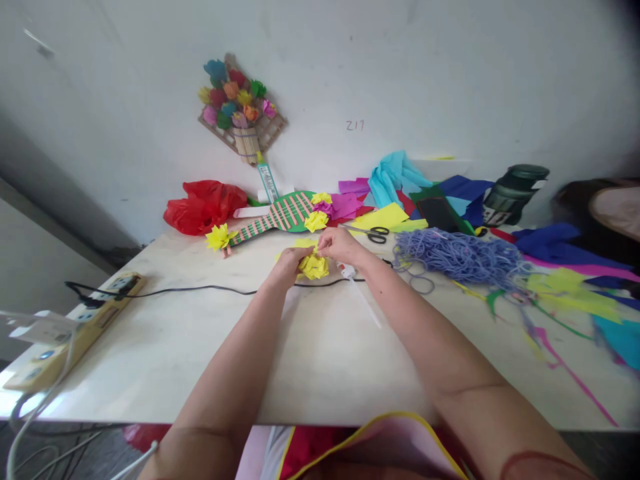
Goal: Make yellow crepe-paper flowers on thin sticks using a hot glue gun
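Both hands meet over the middle of the table. My left hand (295, 262) is closed on a yellow paper flower (314, 266), whose crinkled petals show below the fingers. My right hand (343, 244) pinches at the flower's upper right side; what lies between its fingertips is too small to make out. Just under the right wrist lies a white glue gun (346, 270), partly hidden, with a clear glue stick (367, 305) sticking out toward me. Behind the hands rests a green guitar-shaped craft (293, 212) with pink strips and yellow and purple paper flowers.
Scissors (377, 235) and a tangle of blue-purple cord (460, 259) lie to the right, near coloured paper and a dark jar (515, 193). A power strip (75, 333) stands left; its black cable (200, 288) crosses the table. A red plastic bag (203, 208) sits by the wall.
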The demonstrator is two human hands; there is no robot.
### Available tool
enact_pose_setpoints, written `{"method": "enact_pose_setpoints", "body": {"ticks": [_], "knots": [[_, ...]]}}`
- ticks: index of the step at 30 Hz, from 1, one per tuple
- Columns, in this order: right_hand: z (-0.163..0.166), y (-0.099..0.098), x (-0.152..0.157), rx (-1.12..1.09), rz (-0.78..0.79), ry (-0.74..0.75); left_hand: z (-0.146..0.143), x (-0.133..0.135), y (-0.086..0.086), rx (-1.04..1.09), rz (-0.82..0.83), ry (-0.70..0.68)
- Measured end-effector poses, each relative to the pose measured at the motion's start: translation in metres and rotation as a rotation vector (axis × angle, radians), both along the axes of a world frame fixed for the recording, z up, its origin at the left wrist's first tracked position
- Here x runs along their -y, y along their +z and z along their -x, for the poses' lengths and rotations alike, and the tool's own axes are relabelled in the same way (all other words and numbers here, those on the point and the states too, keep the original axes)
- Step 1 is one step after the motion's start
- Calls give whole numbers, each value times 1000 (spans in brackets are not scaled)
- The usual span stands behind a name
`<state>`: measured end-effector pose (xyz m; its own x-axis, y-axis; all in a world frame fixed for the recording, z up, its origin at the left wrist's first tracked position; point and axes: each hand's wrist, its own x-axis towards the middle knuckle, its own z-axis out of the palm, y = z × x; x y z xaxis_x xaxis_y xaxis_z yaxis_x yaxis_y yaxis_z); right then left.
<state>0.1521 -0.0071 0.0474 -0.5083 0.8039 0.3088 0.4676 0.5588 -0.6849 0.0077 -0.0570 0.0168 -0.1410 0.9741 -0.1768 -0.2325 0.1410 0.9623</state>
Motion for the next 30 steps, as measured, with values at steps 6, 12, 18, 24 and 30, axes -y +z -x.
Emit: {"method": "enact_pose_setpoints", "body": {"ticks": [6, 12, 18, 24, 30], "knots": [[2, 2, 4, -68, 156, -19, 3, 1, -1, -67, -55, -22], [1, 7, 12, -99, 446, -74, 1, 3, 1, -68, -97, -31], [-3, 7, 11, -77, 457, -29, 0, 5, 2, -62, -111, -64], [-5, 10, 12, -108, 464, 51, 1, 6, 3, -43, -103, -52], [-10, 19, 18, -52, 424, 83, 2, 5, 1, -19, -108, -75]]}}
